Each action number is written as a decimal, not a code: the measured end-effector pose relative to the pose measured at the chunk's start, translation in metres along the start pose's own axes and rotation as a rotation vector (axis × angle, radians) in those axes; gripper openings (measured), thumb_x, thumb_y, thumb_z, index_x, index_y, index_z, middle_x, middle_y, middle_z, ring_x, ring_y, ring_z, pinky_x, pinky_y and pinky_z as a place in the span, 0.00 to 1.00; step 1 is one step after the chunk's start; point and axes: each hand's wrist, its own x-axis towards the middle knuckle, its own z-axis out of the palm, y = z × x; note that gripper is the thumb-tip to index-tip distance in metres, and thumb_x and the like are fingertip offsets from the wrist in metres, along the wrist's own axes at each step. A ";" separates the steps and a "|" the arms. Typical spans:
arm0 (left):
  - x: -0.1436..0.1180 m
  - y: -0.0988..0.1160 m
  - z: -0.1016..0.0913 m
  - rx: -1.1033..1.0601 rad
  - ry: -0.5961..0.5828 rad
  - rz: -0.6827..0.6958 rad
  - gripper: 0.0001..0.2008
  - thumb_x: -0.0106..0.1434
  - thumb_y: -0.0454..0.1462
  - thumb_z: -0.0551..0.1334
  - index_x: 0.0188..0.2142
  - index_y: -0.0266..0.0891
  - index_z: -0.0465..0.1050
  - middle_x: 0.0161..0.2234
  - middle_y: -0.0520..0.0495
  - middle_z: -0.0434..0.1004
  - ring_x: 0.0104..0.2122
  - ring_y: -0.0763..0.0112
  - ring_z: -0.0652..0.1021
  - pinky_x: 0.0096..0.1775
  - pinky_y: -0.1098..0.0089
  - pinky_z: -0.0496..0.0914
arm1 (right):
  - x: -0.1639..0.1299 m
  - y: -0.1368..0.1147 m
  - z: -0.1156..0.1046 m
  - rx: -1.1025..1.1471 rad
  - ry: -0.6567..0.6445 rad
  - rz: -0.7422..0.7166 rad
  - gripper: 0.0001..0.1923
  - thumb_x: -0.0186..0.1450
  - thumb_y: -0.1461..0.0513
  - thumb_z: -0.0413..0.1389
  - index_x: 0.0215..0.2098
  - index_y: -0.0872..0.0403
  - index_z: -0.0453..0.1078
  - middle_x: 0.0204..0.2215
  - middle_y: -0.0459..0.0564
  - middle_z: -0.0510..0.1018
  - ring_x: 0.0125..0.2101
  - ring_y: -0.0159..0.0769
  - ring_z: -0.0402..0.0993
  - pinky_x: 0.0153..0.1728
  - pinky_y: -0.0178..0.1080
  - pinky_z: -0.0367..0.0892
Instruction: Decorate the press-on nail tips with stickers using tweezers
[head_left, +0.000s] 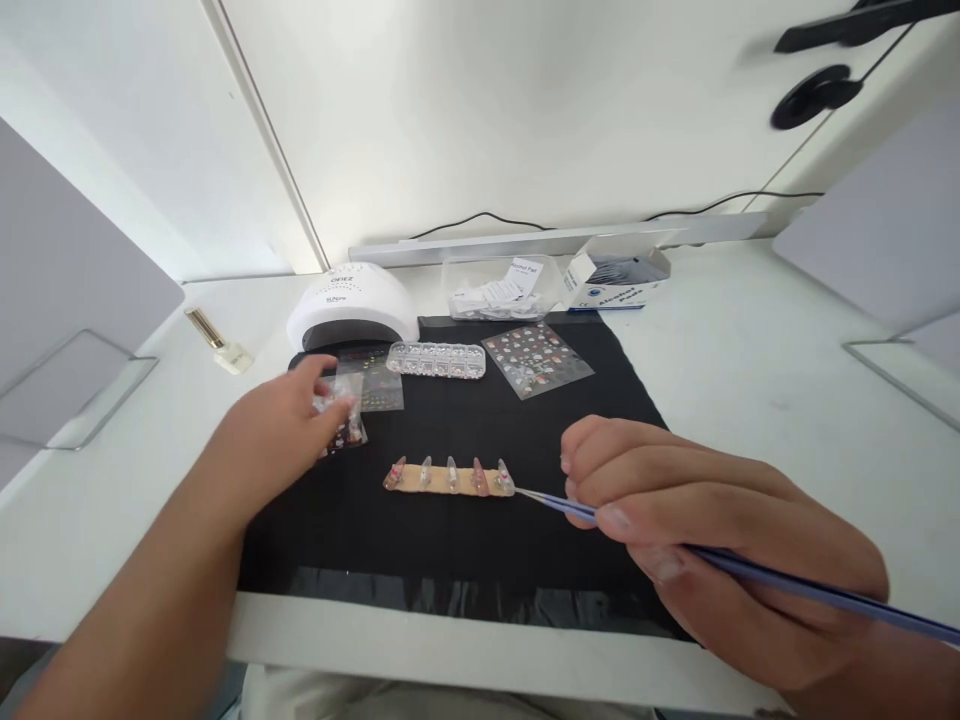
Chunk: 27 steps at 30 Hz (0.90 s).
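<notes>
On a black mat (480, 540) lies a tan strip (448, 480) carrying several decorated false nails. My right hand (705, 540) grips thin blue tweezers (555, 503), whose tip rests by the strip's right end. My left hand (281, 425) reaches over the mat's left side, its fingers pinching a small clear sticker sheet (346, 425). Another sticker sheet (379, 385) lies just beyond those fingers.
A white nail lamp (352, 305) stands at the mat's back left. Beside it are a clear compartment box of gems (436, 360), a flower sticker sheet (537, 358), a clear tub of pads (499, 288) and a blue-white box (619, 278). A gold-capped bottle (217, 340) lies left.
</notes>
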 end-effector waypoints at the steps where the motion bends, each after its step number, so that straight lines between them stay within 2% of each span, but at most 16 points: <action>1: -0.003 -0.004 -0.004 0.043 0.034 0.032 0.26 0.69 0.49 0.58 0.62 0.40 0.69 0.50 0.36 0.81 0.41 0.48 0.82 0.43 0.49 0.76 | 0.000 -0.002 -0.003 -0.034 -0.003 -0.005 0.18 0.61 0.75 0.54 0.45 0.56 0.76 0.28 0.52 0.79 0.28 0.39 0.78 0.30 0.46 0.79; 3: -0.013 -0.009 -0.007 0.001 0.065 0.215 0.28 0.69 0.45 0.59 0.66 0.40 0.65 0.57 0.35 0.76 0.53 0.43 0.79 0.53 0.44 0.73 | -0.002 -0.002 -0.007 -0.090 0.001 -0.038 0.18 0.61 0.75 0.54 0.45 0.55 0.76 0.27 0.52 0.79 0.27 0.39 0.77 0.27 0.45 0.79; 4: -0.019 -0.010 -0.007 -0.041 0.023 0.338 0.29 0.68 0.43 0.60 0.66 0.41 0.63 0.60 0.35 0.74 0.58 0.44 0.75 0.58 0.44 0.70 | -0.003 -0.001 -0.009 -0.118 0.003 -0.060 0.18 0.62 0.75 0.54 0.45 0.55 0.76 0.27 0.52 0.78 0.26 0.39 0.77 0.26 0.44 0.78; 6: -0.028 -0.009 0.000 -0.080 -0.150 0.537 0.30 0.66 0.38 0.62 0.67 0.43 0.62 0.63 0.38 0.71 0.64 0.47 0.71 0.64 0.47 0.66 | -0.004 0.001 -0.010 -0.165 0.005 -0.107 0.18 0.61 0.74 0.55 0.45 0.55 0.77 0.27 0.51 0.78 0.25 0.38 0.76 0.24 0.44 0.77; 8: -0.033 -0.004 0.015 -0.044 -0.318 0.620 0.32 0.65 0.35 0.64 0.68 0.43 0.62 0.64 0.39 0.71 0.64 0.48 0.70 0.64 0.48 0.67 | -0.005 0.003 -0.009 -0.197 0.011 -0.124 0.18 0.61 0.75 0.54 0.45 0.55 0.77 0.27 0.50 0.78 0.25 0.39 0.76 0.24 0.44 0.77; 9: -0.033 -0.002 0.023 -0.025 -0.344 0.643 0.33 0.64 0.35 0.65 0.68 0.43 0.62 0.62 0.39 0.73 0.63 0.48 0.71 0.63 0.48 0.68 | -0.005 0.003 -0.009 -0.211 0.013 -0.121 0.19 0.61 0.76 0.54 0.45 0.55 0.77 0.27 0.51 0.78 0.25 0.39 0.76 0.25 0.45 0.77; 11: -0.033 0.002 0.038 0.024 -0.361 0.633 0.33 0.65 0.34 0.64 0.69 0.41 0.61 0.57 0.39 0.77 0.59 0.49 0.73 0.61 0.47 0.69 | -0.005 0.003 -0.007 -0.232 -0.005 -0.112 0.18 0.61 0.76 0.54 0.44 0.55 0.76 0.27 0.51 0.79 0.26 0.40 0.76 0.26 0.46 0.78; 14: -0.032 0.007 0.050 0.052 -0.317 0.596 0.28 0.67 0.33 0.60 0.66 0.36 0.63 0.47 0.40 0.80 0.49 0.52 0.77 0.56 0.47 0.71 | -0.007 0.002 -0.005 -0.266 -0.043 -0.126 0.17 0.61 0.76 0.54 0.42 0.55 0.74 0.27 0.51 0.78 0.26 0.39 0.76 0.27 0.45 0.78; 21: -0.056 0.018 0.052 0.130 -0.255 0.490 0.25 0.65 0.33 0.58 0.62 0.32 0.66 0.38 0.39 0.80 0.39 0.49 0.80 0.44 0.47 0.75 | -0.013 0.000 -0.005 -0.428 -0.155 -0.112 0.14 0.64 0.75 0.55 0.44 0.55 0.71 0.29 0.51 0.79 0.30 0.39 0.76 0.32 0.44 0.80; 24: -0.075 0.025 0.058 0.178 -0.254 0.415 0.28 0.67 0.36 0.58 0.65 0.33 0.59 0.36 0.42 0.81 0.34 0.52 0.82 0.40 0.49 0.76 | -0.014 0.001 -0.003 -0.498 -0.191 -0.125 0.12 0.66 0.74 0.54 0.44 0.55 0.71 0.29 0.51 0.79 0.31 0.39 0.76 0.34 0.45 0.80; 27: -0.091 0.027 0.058 0.119 -0.208 0.529 0.38 0.64 0.39 0.62 0.68 0.36 0.46 0.35 0.47 0.82 0.31 0.54 0.82 0.35 0.53 0.76 | -0.015 0.003 -0.002 -0.533 -0.227 -0.138 0.10 0.68 0.73 0.53 0.44 0.57 0.71 0.29 0.52 0.80 0.33 0.39 0.75 0.35 0.44 0.80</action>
